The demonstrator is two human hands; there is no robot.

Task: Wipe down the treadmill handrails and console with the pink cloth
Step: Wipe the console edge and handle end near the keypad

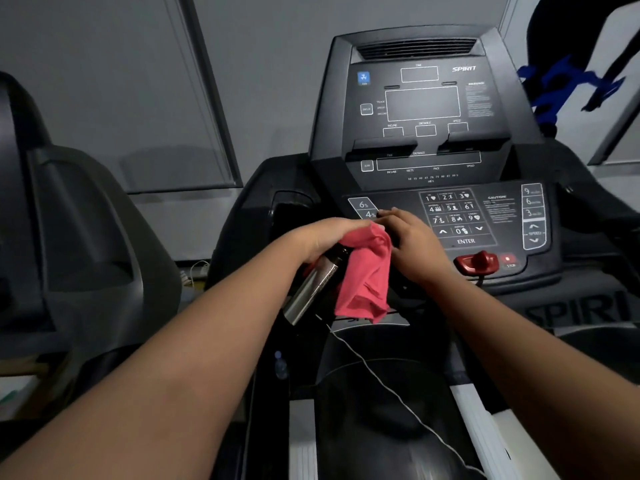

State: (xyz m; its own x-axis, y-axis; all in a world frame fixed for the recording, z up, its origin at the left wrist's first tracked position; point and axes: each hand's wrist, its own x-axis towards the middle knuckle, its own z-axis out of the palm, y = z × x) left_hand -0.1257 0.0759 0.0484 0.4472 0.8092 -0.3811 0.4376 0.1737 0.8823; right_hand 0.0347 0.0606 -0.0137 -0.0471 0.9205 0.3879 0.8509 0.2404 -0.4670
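The black treadmill console [426, 140] rises ahead, its keypad panel [457, 216] tilted toward me. My left hand [332, 237] grips a silver metal bottle [311, 289] with a dark top, together with the pink cloth [367, 278], which hangs down over the bottle's right side. My right hand [412, 240] lies against the lower left of the keypad, fingers pointing at the cloth's upper fold and touching it. The handrails are mostly hidden; a dark side arm [595, 209] runs off to the right.
A red safety key [478, 263] and red stop button [507, 259] sit right of my right hand. A thin white cord [391, 386] trails down over the belt. Another dark machine [79, 237] stands at left. A grey wall is behind.
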